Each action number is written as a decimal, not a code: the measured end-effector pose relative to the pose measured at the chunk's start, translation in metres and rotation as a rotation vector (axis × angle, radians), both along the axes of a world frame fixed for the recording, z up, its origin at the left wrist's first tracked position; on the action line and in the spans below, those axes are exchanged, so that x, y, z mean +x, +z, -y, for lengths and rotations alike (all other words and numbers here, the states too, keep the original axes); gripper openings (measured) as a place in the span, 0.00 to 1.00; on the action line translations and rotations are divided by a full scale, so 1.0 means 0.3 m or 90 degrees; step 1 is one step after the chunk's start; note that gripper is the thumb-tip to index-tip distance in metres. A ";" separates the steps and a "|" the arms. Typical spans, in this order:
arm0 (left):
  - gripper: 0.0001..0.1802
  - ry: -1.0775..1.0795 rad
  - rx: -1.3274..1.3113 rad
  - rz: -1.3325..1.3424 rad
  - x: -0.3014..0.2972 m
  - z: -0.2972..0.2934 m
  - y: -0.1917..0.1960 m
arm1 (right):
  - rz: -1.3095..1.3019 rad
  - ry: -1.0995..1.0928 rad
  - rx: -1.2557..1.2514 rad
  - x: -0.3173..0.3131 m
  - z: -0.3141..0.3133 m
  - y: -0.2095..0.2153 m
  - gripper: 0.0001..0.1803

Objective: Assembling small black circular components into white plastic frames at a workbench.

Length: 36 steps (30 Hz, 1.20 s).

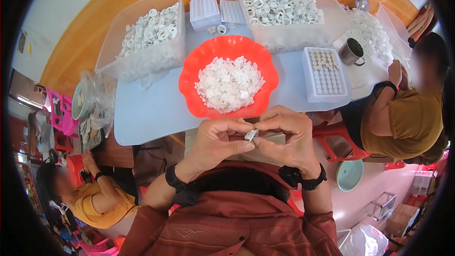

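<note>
My left hand (pixel 219 141) and my right hand (pixel 286 132) meet close to my chest, both pinching one small white plastic piece (pixel 250 135) between fingertips. Just beyond them a red scalloped bowl (pixel 189 73) sits on the pale blue table (pixel 147 109), heaped with small white plastic pieces (pixel 229 84). Each wrist wears a black band.
Two clear bins of white ring parts (pixel 149 31) (pixel 279 4) stand at the back. Between them lie white grid trays (pixel 205 12); another grid tray (pixel 324 73) and a metal mug (pixel 351 51) are right. A person sits at the right (pixel 403 118), another at lower left (pixel 95 194).
</note>
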<state>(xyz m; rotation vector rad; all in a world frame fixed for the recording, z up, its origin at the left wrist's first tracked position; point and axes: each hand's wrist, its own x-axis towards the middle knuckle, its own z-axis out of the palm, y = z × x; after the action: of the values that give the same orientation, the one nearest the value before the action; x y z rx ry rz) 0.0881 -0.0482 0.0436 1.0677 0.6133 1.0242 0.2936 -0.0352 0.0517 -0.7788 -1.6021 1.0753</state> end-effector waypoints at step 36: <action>0.16 0.149 -0.042 -0.034 -0.069 0.000 -0.001 | 0.216 -0.035 0.048 -0.054 -0.104 0.076 0.06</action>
<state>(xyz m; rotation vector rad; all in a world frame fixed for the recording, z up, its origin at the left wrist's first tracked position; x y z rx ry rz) 0.0674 -0.0482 0.0433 0.9832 0.8242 1.1714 0.2775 -0.0040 0.0744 -0.9881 -1.8816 0.8689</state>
